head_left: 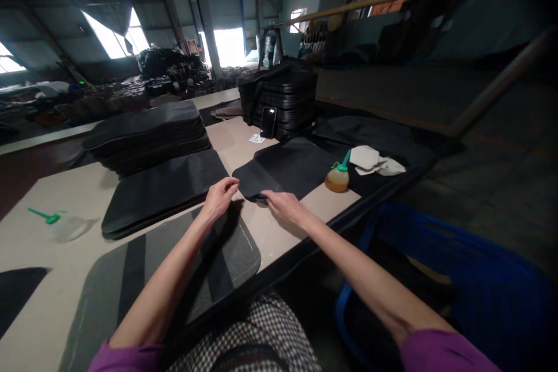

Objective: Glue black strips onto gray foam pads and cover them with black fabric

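Observation:
A flat black fabric panel [296, 165] with rounded corners lies on the pale tabletop, its near edge slightly raised. My right hand [283, 206] pinches that near edge between thumb and fingers. Close to the panel's left corner, my left hand [221, 195] is closed in a pinch; whatever is between its fingertips is too small to make out. Below my hands lies a grey panel [174, 256] with darker bands across it. To the left sits a low pile of black panels [168, 189] with rounded corners.
Behind are a taller stack of black panels [148, 133] and stacked black bags [279, 93], with a phone [268, 122] leaning there. An oil bottle [337, 178] stands by white cloth scraps [377, 161]; another bottle [67, 228] is left. A blue crate [457, 261] sits lower right.

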The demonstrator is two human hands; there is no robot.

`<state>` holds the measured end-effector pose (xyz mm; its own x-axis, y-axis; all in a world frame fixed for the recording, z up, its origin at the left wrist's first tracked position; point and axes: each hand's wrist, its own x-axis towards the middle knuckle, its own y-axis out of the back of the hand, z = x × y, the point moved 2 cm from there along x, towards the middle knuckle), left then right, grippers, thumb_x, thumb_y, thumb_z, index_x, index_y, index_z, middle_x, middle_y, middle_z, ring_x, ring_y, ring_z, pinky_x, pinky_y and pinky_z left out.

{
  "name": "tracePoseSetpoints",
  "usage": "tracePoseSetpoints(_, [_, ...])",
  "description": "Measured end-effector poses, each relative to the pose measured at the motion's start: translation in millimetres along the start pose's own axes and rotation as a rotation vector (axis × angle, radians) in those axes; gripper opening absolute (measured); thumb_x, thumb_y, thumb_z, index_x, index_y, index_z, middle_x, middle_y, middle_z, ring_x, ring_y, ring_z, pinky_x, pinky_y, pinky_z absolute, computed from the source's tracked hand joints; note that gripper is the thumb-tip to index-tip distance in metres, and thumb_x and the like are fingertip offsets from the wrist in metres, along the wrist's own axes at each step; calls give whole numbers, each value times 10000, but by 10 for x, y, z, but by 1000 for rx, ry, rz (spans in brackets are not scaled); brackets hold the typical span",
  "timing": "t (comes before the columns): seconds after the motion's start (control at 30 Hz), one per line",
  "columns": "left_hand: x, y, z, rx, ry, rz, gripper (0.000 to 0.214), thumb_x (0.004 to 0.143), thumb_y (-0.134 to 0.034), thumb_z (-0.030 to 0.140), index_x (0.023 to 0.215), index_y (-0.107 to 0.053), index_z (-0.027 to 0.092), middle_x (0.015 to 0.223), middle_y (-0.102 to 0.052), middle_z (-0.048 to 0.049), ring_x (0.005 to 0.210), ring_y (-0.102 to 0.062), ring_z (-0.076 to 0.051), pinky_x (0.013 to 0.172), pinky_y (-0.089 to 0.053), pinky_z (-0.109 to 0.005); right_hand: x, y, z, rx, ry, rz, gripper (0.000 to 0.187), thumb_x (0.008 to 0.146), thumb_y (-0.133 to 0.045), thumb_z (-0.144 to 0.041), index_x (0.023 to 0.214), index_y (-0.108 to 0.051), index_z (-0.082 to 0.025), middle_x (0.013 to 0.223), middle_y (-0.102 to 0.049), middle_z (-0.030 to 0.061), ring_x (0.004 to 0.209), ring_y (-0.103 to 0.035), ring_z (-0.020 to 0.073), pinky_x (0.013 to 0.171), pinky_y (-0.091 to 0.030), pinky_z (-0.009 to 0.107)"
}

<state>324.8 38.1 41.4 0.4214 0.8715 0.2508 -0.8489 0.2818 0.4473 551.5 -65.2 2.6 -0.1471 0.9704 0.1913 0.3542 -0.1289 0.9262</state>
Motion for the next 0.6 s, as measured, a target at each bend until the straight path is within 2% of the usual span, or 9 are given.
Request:
tracePoseSetpoints(0.13, [-17, -71, -113, -81, 80, -43, 243, 831, -705, 379, 1002, -753, 214, 959, -756, -50, 823, -689, -185, 830, -507, -298, 89, 58, 174, 167, -66, 138, 387, 1014, -409, -247, 1316, -651, -229, 1084, -762, 65, 942, -708, 191, 836, -511, 288])
tracePoseSetpoints(0.27, [-66, -230, -136, -210, 196, -112, 338, 791, -765, 432, 1018, -727, 184, 947, -751, -77, 773, -691, -181, 743, -521, -287, 100, 120, 276, 249, -119, 278, 376, 973, -421, -266, 1194, -714, -184, 760, -723, 5, 668, -654, 147, 646, -485, 235])
tracePoseSetpoints(0.33, [-87, -324, -79, -294, 267, -152, 441, 800, -754, 530, 1039, -700, 163, 1000, -750, -118, 780, -703, -188, 693, -528, -282, 94, 170, 274, 248, -151, 383, 402, 993, -386, -284, 1228, -685, -152, 713, -696, 6, 619, -631, 142, 612, -470, 235])
tracePoseSetpoints(0.43, [-64, -454, 81, -428, 361, -218, 641, 834, -618, 729, 1087, -650, 140, 1099, -733, -196, 874, -736, -236, 702, -573, -321, 81, 266, 179, 219, -137, 535, 428, 1035, -346, -287, 1355, -595, -148, 942, -751, 73, 783, -695, 167, 741, -514, 272])
tracePoseSetpoints(0.5, [-3, -528, 193, -597, 439, -254, 733, 816, -547, 816, 1097, -625, 143, 1104, -727, -212, 956, -740, -271, 768, -601, -372, 65, 318, 47, 185, -50, 574, 408, 1038, -375, -267, 1371, -590, -169, 1138, -742, 113, 951, -710, 198, 876, -520, 320])
tracePoseSetpoints(0.6, [124, -604, 283, -810, 560, -181, 688, 744, -659, 801, 979, -622, 156, 906, -730, -145, 867, -743, -262, 787, -613, -405, -5, 349, -215, 128, 135, 535, 357, 1015, -455, -228, 1315, -643, -181, 1206, -734, 118, 1077, -694, 226, 956, -512, 368])
